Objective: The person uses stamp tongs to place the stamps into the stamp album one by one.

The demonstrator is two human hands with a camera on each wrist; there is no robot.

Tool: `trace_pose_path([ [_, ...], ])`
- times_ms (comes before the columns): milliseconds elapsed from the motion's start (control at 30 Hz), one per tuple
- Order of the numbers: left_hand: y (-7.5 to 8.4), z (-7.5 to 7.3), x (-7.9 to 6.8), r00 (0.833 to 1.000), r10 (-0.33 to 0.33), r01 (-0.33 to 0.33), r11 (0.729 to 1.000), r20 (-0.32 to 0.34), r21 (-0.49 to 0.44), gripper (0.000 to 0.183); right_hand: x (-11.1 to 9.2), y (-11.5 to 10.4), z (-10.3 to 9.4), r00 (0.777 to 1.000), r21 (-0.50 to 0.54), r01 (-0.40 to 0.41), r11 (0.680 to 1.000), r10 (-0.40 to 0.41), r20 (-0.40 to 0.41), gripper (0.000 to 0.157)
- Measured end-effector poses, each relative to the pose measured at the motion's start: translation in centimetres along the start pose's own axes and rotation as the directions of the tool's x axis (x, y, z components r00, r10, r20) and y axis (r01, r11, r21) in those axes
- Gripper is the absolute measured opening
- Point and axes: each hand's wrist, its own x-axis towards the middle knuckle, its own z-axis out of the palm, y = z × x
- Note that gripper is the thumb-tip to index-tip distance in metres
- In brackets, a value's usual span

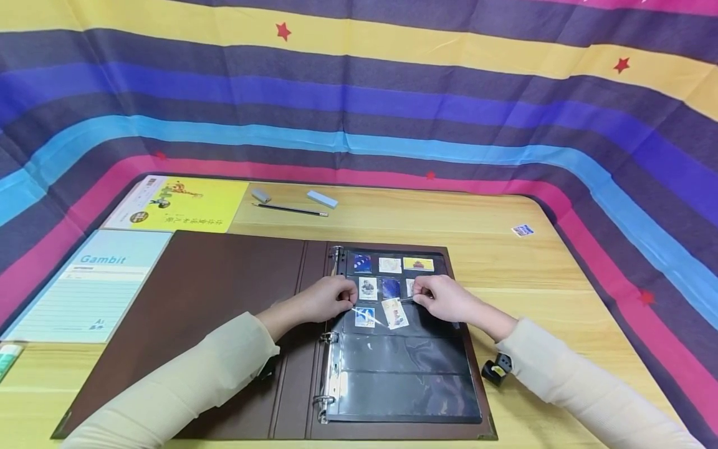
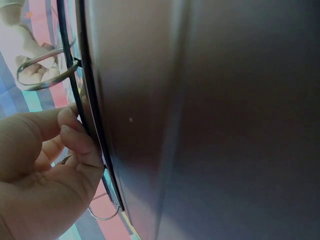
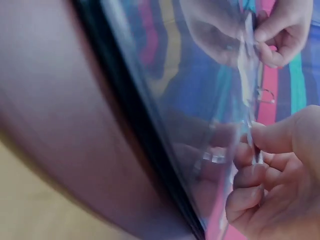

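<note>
A brown ring-binder stamp album lies open, with a black stock page of clear pockets on its rings. My right hand pinches thin metal tweezers, whose tips meet a tilted stamp at the third pocket row. My left hand pinches the clear pocket film at the page's left side, beside a blue stamp. Above it sit several mounted stamps, among them a yellow one and a dark blue one. My right hand partly covers a stamp in the second row.
A loose stamp lies far right on the table. Beyond the album are a pencil, an eraser and a pale blue-white block. A yellow booklet and a pale notebook lie left. A small black object lies by the right sleeve.
</note>
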Motion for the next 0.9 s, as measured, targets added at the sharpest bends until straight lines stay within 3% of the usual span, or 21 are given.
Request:
trace_pose_path([
  [167,0.0,0.0,-0.1,1.000,-0.005,0.005,1.000,0.000,-0.002,0.010,0.7,0.1,-0.5,0.995,-0.053,0.096,0.994,-0.098,-0.033,0.013],
  [300,0.0,0.0,0.0,1.000,-0.001,0.001,1.000,0.007,-0.005,0.010,1.1,0.0,-0.5,0.991,-0.097,0.132,0.986,-0.133,-0.005,0.012],
  [600,0.2,-0.2,-0.1,1.000,-0.007,0.007,1.000,0.009,-0.010,0.011,0.8,0.0,-0.4,0.989,-0.152,0.148,0.977,-0.146,0.021,0.019],
  [900,0.4,-0.2,-0.1,1.000,-0.002,0.002,1.000,0.008,-0.012,0.010,0.2,0.1,-0.4,0.992,-0.140,0.127,0.982,-0.122,0.042,0.020],
])
